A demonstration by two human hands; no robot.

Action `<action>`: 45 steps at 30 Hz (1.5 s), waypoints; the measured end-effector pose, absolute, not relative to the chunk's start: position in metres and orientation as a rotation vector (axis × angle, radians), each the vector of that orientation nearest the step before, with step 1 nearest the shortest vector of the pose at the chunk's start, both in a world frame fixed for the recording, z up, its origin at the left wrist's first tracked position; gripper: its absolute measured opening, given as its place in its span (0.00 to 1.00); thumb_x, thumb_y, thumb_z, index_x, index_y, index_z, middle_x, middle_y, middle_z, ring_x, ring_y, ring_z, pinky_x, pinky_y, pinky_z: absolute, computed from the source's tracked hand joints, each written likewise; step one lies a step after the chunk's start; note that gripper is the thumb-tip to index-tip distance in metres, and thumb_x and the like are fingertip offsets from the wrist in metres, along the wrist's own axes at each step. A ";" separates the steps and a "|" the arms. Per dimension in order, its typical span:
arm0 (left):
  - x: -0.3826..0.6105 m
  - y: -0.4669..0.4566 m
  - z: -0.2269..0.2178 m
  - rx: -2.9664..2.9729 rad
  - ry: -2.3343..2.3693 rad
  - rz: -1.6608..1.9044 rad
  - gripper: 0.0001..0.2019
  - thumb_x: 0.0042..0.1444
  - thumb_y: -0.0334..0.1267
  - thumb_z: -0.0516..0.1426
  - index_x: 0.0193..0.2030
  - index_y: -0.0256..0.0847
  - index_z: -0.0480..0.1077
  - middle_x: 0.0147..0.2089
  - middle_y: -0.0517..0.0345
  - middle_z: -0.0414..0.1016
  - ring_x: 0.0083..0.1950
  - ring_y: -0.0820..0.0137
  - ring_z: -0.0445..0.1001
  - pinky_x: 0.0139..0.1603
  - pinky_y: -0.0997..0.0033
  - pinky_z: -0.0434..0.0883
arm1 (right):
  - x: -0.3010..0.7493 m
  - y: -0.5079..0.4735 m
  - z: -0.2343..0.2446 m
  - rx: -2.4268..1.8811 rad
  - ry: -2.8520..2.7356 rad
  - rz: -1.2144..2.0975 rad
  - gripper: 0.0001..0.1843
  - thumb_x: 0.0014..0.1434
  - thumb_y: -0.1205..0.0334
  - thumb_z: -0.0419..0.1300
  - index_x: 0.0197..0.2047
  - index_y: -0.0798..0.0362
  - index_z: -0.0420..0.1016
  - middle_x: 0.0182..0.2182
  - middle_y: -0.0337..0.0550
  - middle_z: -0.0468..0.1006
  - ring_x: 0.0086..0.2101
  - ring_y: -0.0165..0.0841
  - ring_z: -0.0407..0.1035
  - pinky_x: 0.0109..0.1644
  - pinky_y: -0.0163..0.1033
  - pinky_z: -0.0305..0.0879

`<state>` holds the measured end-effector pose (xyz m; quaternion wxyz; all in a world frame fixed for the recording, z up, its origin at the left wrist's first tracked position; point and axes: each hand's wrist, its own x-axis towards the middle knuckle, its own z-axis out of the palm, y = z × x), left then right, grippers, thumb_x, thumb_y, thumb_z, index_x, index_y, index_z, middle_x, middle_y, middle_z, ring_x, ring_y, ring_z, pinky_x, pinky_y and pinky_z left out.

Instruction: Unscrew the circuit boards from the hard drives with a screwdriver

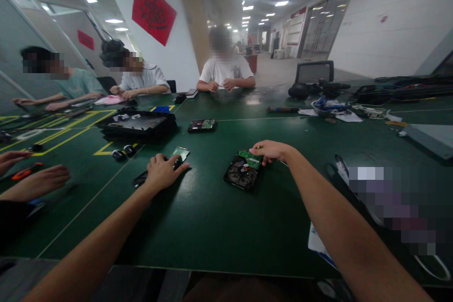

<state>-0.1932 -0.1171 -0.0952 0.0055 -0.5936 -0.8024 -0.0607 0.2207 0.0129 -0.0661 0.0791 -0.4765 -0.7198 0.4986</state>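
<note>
My left hand [162,172] lies over a dark hard drive [140,178], thumb stretched out to the right and fingers curled over it. A green circuit board [181,153] shows just beyond the fingertips; whether it is joined to that drive is hidden. My right hand [272,150] grips the far right corner of a second hard drive [243,172], which lies on the table with its green board and round spindle facing up. A small yellow bit and a thin light rod show at this hand, too small to name. Another hard drive [202,125] lies farther back.
A black tray [138,127] with small parts stands at the back left, near two black-and-white round objects [123,152]. A co-worker's hands [38,181] are at the left edge. Several people sit across the green table [212,231]. Tools, a bowl [329,107] and cables lie at right.
</note>
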 end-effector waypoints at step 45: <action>0.030 0.027 -0.052 -2.521 -1.935 -0.655 0.21 0.70 0.40 0.46 0.64 0.34 0.68 0.60 0.37 0.70 0.66 0.54 0.66 0.66 0.56 0.62 | 0.247 0.047 -0.088 -1.802 -2.418 0.284 0.23 0.64 0.59 0.58 0.62 0.50 0.76 0.68 0.48 0.67 0.63 0.44 0.66 0.65 0.41 0.60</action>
